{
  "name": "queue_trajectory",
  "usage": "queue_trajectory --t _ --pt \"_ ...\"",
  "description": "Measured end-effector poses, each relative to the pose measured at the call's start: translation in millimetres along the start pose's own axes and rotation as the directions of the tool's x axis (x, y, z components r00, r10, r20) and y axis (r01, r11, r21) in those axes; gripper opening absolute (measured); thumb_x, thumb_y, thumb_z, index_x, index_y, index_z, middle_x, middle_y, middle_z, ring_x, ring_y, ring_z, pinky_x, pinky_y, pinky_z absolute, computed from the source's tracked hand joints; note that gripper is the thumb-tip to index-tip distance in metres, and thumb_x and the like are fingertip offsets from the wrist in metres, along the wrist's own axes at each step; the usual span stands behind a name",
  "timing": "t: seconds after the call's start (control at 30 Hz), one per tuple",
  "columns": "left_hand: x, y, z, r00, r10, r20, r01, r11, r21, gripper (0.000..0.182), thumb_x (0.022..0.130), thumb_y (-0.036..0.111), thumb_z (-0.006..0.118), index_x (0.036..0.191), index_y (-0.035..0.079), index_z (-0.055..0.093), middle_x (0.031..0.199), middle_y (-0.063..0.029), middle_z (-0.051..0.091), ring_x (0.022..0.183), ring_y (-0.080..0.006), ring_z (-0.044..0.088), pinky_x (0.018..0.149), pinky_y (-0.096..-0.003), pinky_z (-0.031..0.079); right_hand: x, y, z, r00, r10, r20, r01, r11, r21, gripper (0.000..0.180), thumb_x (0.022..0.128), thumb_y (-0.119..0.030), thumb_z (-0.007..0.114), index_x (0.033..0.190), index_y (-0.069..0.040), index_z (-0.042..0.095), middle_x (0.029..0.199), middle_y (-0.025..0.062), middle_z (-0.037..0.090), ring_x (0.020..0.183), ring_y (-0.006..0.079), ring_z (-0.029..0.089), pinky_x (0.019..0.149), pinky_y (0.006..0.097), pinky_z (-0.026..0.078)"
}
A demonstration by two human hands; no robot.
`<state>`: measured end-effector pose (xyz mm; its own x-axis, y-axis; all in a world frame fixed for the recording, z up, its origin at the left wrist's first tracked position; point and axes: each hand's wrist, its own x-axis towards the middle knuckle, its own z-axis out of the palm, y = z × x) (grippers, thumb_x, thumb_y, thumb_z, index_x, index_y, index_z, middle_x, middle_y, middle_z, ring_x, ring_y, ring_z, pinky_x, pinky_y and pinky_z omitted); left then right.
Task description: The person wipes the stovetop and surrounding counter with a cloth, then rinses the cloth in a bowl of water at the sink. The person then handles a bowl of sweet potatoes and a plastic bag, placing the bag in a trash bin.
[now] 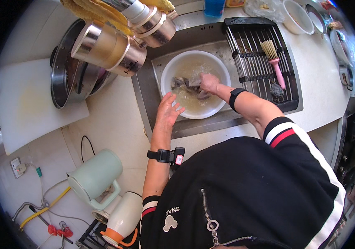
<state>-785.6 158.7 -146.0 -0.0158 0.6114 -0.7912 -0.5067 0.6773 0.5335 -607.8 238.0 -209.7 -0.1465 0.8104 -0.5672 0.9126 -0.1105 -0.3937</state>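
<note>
A white plastic basin (172, 67) of cloudy, yellowish water stands in a stainless steel sink (157, 60). Dark grey-brown pieces of food (203, 95), perhaps meat or fish, lie in the water; murk and ripples blur what they are. My right hand (210, 83) reaches in over the basin's right side, fingers curled down among the pieces. Its fingertips are hidden, so a grip on any piece cannot be made out. At the basin's lower-left rim, my left hand (167, 109) is held with fingers apart and nothing in it.
A metal drying rack (252, 63) spans the sink's right side, bearing a pink-handled brush (277, 70) and a steel-wool scrubber (276, 90). A metal faucet filter (109, 48) overhangs the upper left. Left are metal pots (68, 93), a white cutting board (37, 102) and a green kettle (98, 174).
</note>
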Motion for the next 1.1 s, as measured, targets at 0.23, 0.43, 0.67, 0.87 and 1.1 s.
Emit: queue_trajectory --t 0.23,0.43,0.67,0.87,1.1 --pt "9.2 -2.9 11.5 0.986 -0.075 0.151 0.110 0.965 -0.240 0.050 0.087 0.043 0.047 0.122 0.009 0.041 0.120 -0.0151 0.045 0.112 -0.0296 0.043 0.091 -0.0464 0.039 -96.2 -67.2 -26.5 0.761 -0.644 -0.082 0.603 0.654 0.456 0.030 0.068 -0.009 0.054 0.098 -0.006 0.053 0.091 0.0202 0.059 0.084 0.0381 0.057 0.073 0.0440 0.044" --pt "7.0 -25.0 -21.5 0.890 -0.026 0.455 0.197 0.922 -0.333 0.040 0.088 0.041 0.044 0.112 0.009 0.047 0.102 -0.0124 0.057 0.095 -0.0257 0.057 0.083 -0.0407 0.047 -143.2 -90.9 -26.0 0.782 -0.597 -0.178 0.619 0.714 0.326 0.023 0.073 -0.018 0.060 0.092 -0.007 0.055 0.088 0.0163 0.058 0.084 0.0363 0.052 0.074 0.0445 0.043" --pt "65.1 -46.0 -0.7 0.670 0.102 0.735 0.419 0.765 -0.489 0.038 0.089 0.040 0.042 0.111 0.009 0.048 0.103 -0.0111 0.057 0.095 -0.0239 0.057 0.083 -0.0389 0.047 -63.2 -96.2 -11.7 0.886 -0.277 -0.373 0.398 0.867 0.301 0.030 0.077 -0.038 0.057 0.082 -0.009 0.056 0.075 0.0178 0.060 0.078 0.0364 0.058 0.066 0.0478 0.045" --pt "56.1 -33.4 7.8 0.996 0.087 0.022 -0.072 0.916 -0.394 0.030 0.091 0.024 0.042 0.112 0.005 0.048 0.110 -0.0135 0.054 0.104 -0.0291 0.052 0.092 -0.0464 0.039 21.6 -8.4 -8.1 0.999 -0.008 -0.041 0.027 0.872 0.488 0.041 0.078 -0.038 0.055 0.085 0.001 0.063 0.085 0.0215 0.062 0.081 0.0341 0.061 0.072 0.0400 0.045" --pt "43.0 -17.3 -5.8 0.947 -0.159 -0.278 0.080 0.958 -0.274 0.069 0.080 0.020 0.061 0.134 0.006 0.020 0.140 -0.0144 0.012 0.125 -0.0361 0.025 0.094 -0.0617 0.027 22.1 11.9 32.4 0.996 -0.078 0.040 0.074 0.993 0.095 0.021 0.061 -0.014 0.065 0.077 -0.002 0.065 0.080 0.0198 0.063 0.075 0.0311 0.063 0.063 0.0391 0.049"
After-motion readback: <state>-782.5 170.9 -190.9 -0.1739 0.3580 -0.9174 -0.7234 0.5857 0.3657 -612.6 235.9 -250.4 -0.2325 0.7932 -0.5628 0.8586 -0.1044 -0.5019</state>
